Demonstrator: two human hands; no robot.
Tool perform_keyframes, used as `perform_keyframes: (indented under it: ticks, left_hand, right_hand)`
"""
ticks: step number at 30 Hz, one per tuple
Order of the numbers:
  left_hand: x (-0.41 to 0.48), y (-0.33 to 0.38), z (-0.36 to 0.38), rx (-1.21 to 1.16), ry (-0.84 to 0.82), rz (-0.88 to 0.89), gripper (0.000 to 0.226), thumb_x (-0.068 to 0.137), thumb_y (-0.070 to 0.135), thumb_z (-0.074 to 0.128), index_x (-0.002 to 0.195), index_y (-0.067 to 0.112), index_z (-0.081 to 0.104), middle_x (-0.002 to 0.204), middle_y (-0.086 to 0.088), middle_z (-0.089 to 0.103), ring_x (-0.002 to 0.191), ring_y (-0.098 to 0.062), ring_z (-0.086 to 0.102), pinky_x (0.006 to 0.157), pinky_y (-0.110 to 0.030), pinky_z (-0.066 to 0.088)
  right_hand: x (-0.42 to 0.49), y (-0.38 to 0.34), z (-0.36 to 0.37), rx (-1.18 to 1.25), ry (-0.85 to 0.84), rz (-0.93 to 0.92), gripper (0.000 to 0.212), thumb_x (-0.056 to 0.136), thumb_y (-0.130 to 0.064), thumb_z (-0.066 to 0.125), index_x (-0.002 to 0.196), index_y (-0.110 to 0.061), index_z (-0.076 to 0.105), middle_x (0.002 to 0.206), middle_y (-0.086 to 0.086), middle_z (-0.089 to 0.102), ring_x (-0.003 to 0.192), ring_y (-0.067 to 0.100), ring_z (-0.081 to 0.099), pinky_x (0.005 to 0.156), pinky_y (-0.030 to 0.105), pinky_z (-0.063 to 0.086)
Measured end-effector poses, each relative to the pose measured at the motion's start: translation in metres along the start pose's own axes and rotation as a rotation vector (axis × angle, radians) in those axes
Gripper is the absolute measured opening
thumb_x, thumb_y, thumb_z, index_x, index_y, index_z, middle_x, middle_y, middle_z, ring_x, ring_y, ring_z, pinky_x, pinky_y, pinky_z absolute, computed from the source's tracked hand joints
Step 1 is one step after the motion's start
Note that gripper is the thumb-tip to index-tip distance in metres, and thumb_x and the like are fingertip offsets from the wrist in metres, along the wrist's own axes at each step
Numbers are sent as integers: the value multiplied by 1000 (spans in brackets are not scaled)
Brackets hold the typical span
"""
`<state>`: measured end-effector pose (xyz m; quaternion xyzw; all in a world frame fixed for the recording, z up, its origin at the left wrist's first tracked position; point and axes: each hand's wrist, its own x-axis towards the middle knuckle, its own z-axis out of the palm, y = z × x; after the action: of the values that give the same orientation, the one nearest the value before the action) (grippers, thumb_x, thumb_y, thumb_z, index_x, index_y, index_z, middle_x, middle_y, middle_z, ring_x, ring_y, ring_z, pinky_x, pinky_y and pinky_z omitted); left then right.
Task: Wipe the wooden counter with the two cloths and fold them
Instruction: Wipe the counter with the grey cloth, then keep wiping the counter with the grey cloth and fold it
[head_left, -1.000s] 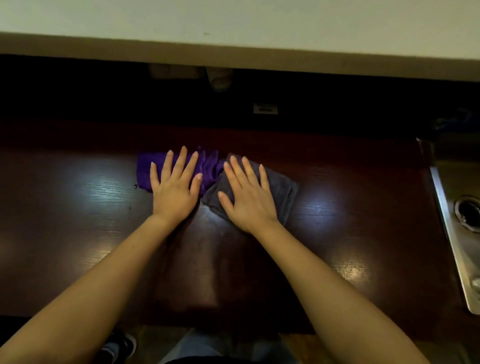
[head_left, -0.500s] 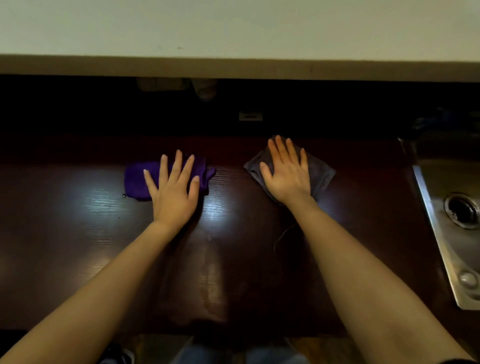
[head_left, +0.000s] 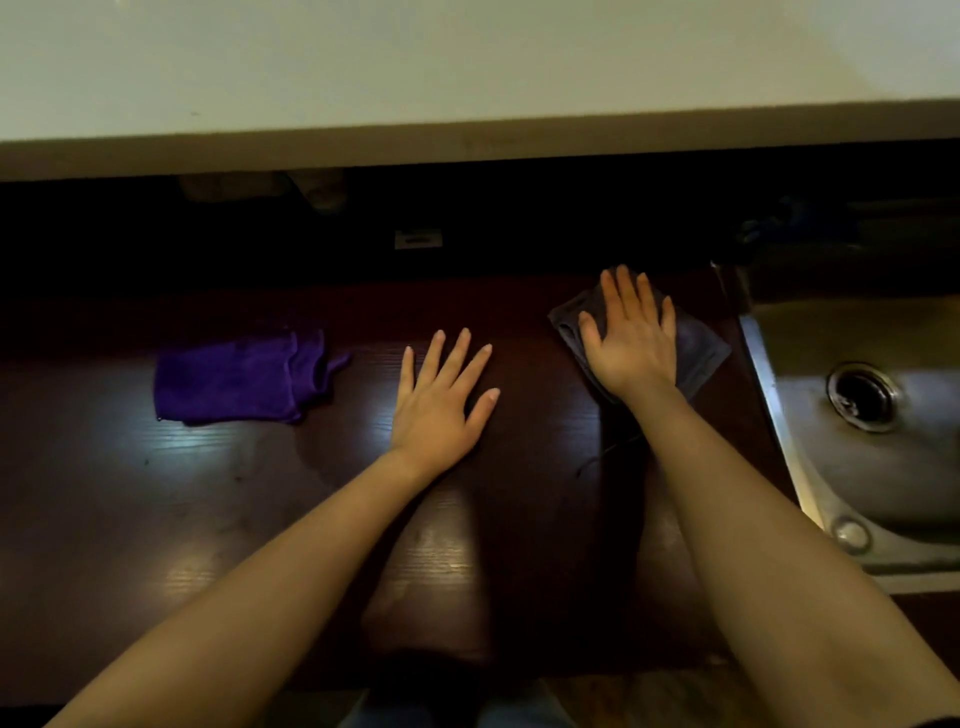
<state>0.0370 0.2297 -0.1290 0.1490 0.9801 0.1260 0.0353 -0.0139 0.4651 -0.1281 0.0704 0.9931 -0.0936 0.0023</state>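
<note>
A crumpled purple cloth (head_left: 234, 382) lies alone on the dark wooden counter (head_left: 208, 493), left of centre. My left hand (head_left: 441, 400) rests flat on bare wood to the right of it, fingers spread, a clear gap from the cloth. My right hand (head_left: 631, 343) presses flat on a grey cloth (head_left: 698, 353) at the counter's right end, close to the sink edge. The hand covers the middle of the grey cloth; its corners stick out on both sides.
A steel sink (head_left: 857, 493) with a round drain (head_left: 862, 397) adjoins the counter on the right. A pale shelf (head_left: 467, 67) overhangs the dark back wall, where a small plate (head_left: 418, 240) is mounted. The counter's front edge runs near my body.
My right hand has slid the grey cloth to the right, up to the sink edge. My left hand has come off the purple cloth and moved right onto bare wood.
</note>
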Motion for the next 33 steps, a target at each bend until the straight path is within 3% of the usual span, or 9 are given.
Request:
perform_keyframes:
  ticks: [9, 16, 23, 29, 31, 33]
  left_hand:
    - [-1, -1, 7, 97, 20, 12, 57, 90, 54, 26, 143, 34, 16, 156, 4, 14, 144, -18, 3, 116, -48, 0]
    - [-1, 0, 6, 94, 23, 23, 57, 91, 53, 25, 143, 33, 17, 156, 2, 15, 144, -20, 3, 116, -49, 0]
    - [-1, 0, 4, 67, 19, 27, 56, 92, 51, 27, 143, 31, 17, 156, 0, 14, 144, -22, 1, 115, -51, -2]
    - [2, -1, 0, 14, -36, 21, 57, 91, 49, 33, 143, 31, 19, 156, -1, 13, 144, -23, 0, 113, -52, -7]
    - [-4, 4, -7, -6, -34, 48, 55, 92, 47, 34, 143, 29, 23, 155, -3, 18, 144, -25, 3, 113, -51, -7]
    - [-19, 16, -15, -89, -62, 137, 59, 87, 49, 32, 140, 23, 33, 150, -8, 32, 142, -28, 19, 114, -50, 5]
  right_hand:
    - [-57, 63, -13, 20, 7, 102, 65, 93, -48, 24, 149, -19, 12, 159, 2, 12, 147, 20, 3, 119, 44, 2]
    - [-130, 64, -15, 6, -36, 170, 70, 91, -53, 17, 150, -19, 7, 160, 2, 4, 147, 19, -1, 119, 42, 2]
    - [-224, -4, -6, 18, -77, 194, 74, 89, -54, 29, 149, -12, 16, 158, 9, 15, 146, 27, 8, 116, 51, 8]
    - [-248, -81, 3, 49, -160, 149, 79, 87, -57, 35, 147, -8, 20, 157, 14, 17, 145, 32, 9, 112, 54, 8]
    - [-250, -98, -1, 119, -195, 72, 82, 86, -60, 30, 148, -9, 15, 158, 12, 10, 146, 31, 4, 113, 54, 4]
    - [-247, -96, -13, 328, -189, 56, 79, 87, -58, 28, 149, -14, 9, 159, 6, 4, 147, 25, -1, 117, 48, -1]
